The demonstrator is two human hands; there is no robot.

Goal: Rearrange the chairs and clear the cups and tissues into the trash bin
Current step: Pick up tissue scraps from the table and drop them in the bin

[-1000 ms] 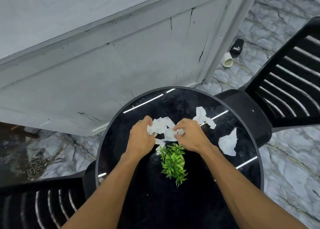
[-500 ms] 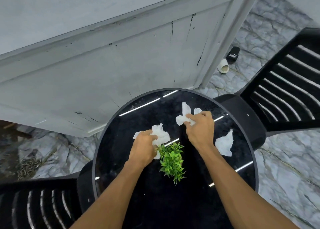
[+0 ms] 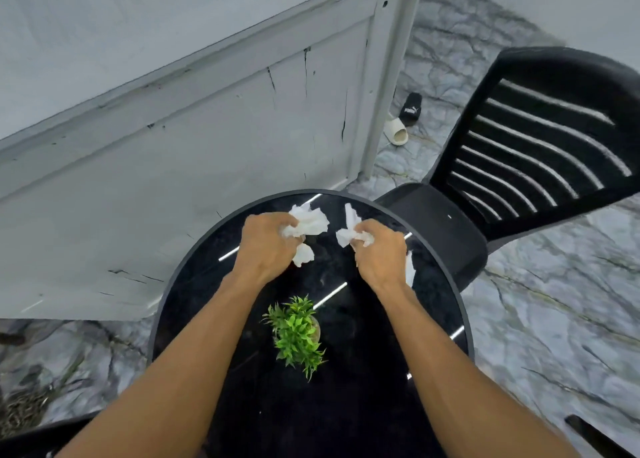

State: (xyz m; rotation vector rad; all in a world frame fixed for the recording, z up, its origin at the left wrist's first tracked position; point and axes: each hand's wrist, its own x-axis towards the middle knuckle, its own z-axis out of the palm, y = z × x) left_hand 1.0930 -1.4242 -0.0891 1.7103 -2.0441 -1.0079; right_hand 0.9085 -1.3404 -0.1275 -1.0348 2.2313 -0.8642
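Beyond the plant [image 3: 296, 333], both hands [image 3: 266, 246] [image 3: 379, 253] grip tissues [image 3: 310, 222].

both bare forearms [image 3: 194, 347] reach forward, roughly parallel. left hand [image 3: 266, 246] fisted, knuckles up, fingers curled round crumpled tissue [image 3: 310, 224]. right hand [image 3: 379, 253] fisted likewise, gripping second tissue [image 3: 348, 232]. hands near, not touching.

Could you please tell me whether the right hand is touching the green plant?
Apart. The head view shows bare table between the right hand, gripping a tissue, and the plant.
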